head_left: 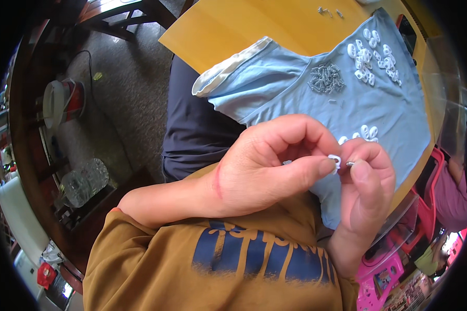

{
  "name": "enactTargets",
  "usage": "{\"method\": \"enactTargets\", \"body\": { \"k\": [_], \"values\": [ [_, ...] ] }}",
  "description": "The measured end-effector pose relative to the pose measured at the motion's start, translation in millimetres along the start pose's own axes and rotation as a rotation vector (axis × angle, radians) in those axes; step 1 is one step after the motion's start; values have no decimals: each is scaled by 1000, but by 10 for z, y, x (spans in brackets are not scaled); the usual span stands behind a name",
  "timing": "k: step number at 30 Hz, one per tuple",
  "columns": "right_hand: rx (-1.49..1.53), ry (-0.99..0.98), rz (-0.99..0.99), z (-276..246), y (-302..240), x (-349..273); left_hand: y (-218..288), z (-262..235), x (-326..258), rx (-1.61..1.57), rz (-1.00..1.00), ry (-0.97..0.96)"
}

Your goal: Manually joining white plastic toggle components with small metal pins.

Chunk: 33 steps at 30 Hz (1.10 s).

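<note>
Between the thumb and fingers of my left hand (pixel 275 160) is a small white plastic piece (pixel 335 161), perhaps a cord lock part. My right hand (pixel 367 181), close beside it, pinches a tiny metal spring (pixel 350 164) pointing toward the white piece. A small gap separates the two. Beyond my hands, a heap of grey springs (pixel 326 79) lies on a light blue shirt (pixel 275 85). To its right are several loose white plastic pieces (pixel 363 62). More white pieces (pixel 369 131) sit just past my right fingertips, partly hidden by my hands.
The shirt covers part of a yellow tabletop (pixel 228 31). A dark phone-like object (pixel 407 36) rests at its far right, and small metal bits (pixel 324 11) lie at the far edge. On my left are a bucket (pixel 54 103) and a clear plastic bottle (pixel 85 181).
</note>
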State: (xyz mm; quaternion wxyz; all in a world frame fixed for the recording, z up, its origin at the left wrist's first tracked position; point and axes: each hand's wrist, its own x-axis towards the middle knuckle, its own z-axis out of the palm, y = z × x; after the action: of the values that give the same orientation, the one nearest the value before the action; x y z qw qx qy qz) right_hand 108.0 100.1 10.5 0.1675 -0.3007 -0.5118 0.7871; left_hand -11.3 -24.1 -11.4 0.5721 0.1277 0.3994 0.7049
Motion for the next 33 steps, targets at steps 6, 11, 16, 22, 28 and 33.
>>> {"method": "enactTargets", "body": {
  "k": [6,11,16,22,28,33],
  "values": [
    [9,-14,37,-5,75,-50,-69,2,-22,9,0,7],
    [12,2,60,17,84,-58,-112,-10,-31,-47,-8,39],
    [7,-16,32,6,120,-42,-108,-21,-31,-16,1,45],
    [-37,-14,-14,25,131,-32,-100,-24,-25,19,-7,63],
    [-179,-18,-123,51,149,-33,-125,-39,-26,64,18,74],
    [-188,-13,-136,40,161,-40,-113,-35,-26,73,12,76]
  ]
}}
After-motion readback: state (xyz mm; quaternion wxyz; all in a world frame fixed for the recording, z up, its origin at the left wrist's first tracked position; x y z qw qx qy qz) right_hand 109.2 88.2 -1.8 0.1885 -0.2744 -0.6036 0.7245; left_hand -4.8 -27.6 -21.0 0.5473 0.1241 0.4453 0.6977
